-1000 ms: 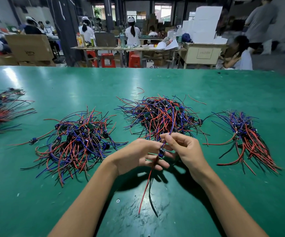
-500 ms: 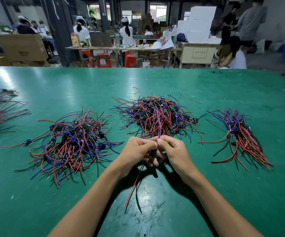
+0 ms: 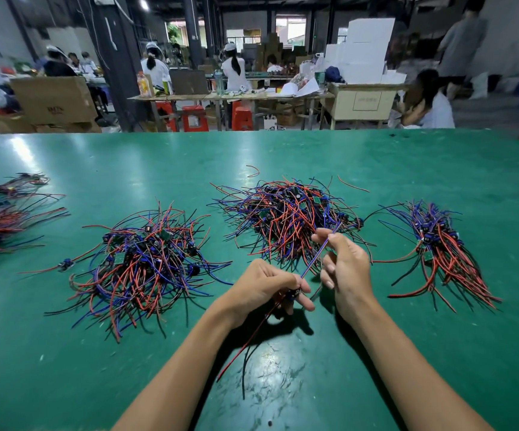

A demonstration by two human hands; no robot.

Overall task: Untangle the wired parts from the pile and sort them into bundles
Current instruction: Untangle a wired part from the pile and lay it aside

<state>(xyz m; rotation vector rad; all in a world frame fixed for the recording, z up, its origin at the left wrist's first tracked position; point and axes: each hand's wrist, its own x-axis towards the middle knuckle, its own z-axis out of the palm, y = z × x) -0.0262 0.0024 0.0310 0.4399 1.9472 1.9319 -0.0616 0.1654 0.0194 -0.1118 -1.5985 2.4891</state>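
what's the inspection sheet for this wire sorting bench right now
surface: green table, scuffed, glare patches
job's things: tangled pile in the middle; looser pile to its left; combed bundle on the right; more bundles at the left edge
clutter: stray red wire behind the middle pile
hands: left hand grips one wired part; right hand pinches its blue wire
cables: red and black leads hang from the held part
surroundings: workers at benches, cardboard boxes, red stools

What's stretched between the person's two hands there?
In the head view, a blue wire runs taut from the left hand, which grips the small part, up to the right hand pinching it.
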